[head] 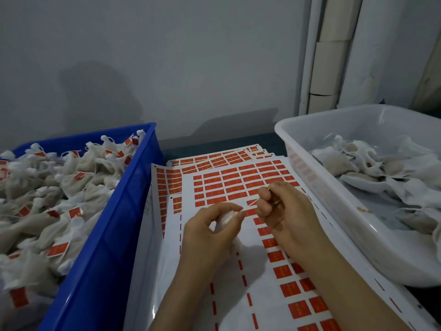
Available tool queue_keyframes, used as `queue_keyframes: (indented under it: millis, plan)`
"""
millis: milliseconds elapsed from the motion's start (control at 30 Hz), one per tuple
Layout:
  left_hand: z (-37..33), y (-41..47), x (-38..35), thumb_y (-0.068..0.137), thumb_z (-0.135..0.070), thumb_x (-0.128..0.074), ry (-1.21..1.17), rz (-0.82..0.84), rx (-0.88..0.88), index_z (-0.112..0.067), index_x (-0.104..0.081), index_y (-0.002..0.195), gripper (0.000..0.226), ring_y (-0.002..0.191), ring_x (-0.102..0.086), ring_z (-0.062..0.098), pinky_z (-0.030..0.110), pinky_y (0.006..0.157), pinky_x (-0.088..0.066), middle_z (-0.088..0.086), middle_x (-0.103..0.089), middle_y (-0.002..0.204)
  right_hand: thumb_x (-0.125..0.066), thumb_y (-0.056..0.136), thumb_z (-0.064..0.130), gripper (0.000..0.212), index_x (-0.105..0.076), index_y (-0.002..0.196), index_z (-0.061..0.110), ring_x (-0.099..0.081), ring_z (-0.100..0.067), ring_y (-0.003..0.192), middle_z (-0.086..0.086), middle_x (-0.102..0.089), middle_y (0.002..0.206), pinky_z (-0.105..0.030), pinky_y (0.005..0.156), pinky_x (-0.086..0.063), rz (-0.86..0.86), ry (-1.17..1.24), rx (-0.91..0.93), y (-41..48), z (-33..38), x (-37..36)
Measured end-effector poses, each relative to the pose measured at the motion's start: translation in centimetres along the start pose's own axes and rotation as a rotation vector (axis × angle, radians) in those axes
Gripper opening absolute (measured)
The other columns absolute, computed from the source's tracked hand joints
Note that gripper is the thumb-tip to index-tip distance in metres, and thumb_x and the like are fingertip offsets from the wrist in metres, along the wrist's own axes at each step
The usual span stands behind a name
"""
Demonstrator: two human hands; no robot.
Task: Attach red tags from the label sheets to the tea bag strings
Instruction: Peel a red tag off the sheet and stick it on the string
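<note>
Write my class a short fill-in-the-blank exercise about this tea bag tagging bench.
The crate holding tagged tea bags is coloured ____. The tub holding untagged tea bags is coloured ____. The label sheets lie ____ crate and tub. The bag above the sheets sits in the ____ hand.
Missing: blue; white; between; left.

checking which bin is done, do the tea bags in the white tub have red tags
No, the tea bags in the white tub show no red tags; the tagged ones lie in the blue crate.
</note>
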State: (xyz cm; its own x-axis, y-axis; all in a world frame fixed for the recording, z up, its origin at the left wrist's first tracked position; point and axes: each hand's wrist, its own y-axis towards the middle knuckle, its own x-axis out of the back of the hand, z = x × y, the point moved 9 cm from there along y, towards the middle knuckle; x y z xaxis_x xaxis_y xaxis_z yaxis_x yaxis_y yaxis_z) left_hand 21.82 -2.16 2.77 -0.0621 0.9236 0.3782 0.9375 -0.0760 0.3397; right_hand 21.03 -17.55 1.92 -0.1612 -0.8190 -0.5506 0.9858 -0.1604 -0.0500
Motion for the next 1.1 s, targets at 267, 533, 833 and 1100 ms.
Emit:
queue_keyframes:
  millis: [267,533,833,1100]
  plan:
    - [-1.9,-0.1,1.1,0.072,-0.042,-0.058,0.284,-0.053,-0.194,-0.043,-0.062,0.098,0.026,0.094,-0.055,-0.007,0.034,0.096,-0.047,-0.040,-0.052,0.103,-0.046,0.096,0.022,0.019,-0.056,0.080,0.017,-0.052,-0.014,0.053,-0.003,-0.062,0.066,-0.024,0.062,-0.048,-0.004,-0.430,0.151,0.0,0.6,-0.2]
    - [0.4,0.0,3.2,0.072,-0.034,-0.075,0.248,-0.303,-0.004,-0.033,-0.047,0.082,0.030,0.085,-0.054,0.009,0.016,0.079,-0.045,-0.017,-0.053,0.097,-0.060,0.086,0.034,0.012,-0.054,0.087,0.045,-0.056,0.006,0.059,0.023,-0.059,0.062,-0.004,0.050,-0.042,0.138,-0.927,0.227,-0.5,-1.1,-2.1]
    - [-0.1,-0.6,2.4,0.072,-0.058,-0.046,0.479,-0.189,-0.002,-0.029,-0.059,0.059,0.034,0.056,-0.052,0.007,0.020,0.066,-0.042,-0.027,-0.050,0.060,-0.063,0.084,0.036,0.017,-0.055,0.070,0.040,-0.054,0.007,0.082,0.025,-0.056,0.080,-0.004,0.062,-0.040,0.135,-0.972,0.298,-0.9,-0.9,-2.7]
    - [3.3,-1.0,-0.7,0.095,-0.037,-0.049,-0.263,0.112,0.592,-0.023,-0.064,0.076,0.028,0.067,-0.061,0.016,0.024,0.059,-0.049,-0.001,-0.068,0.071,-0.064,0.084,0.030,0.018,-0.054,0.073,0.039,-0.049,0.001,0.096,0.021,-0.051,0.097,-0.010,0.081,-0.038,0.155,-0.951,0.388,-1.4,-0.3,-3.2]
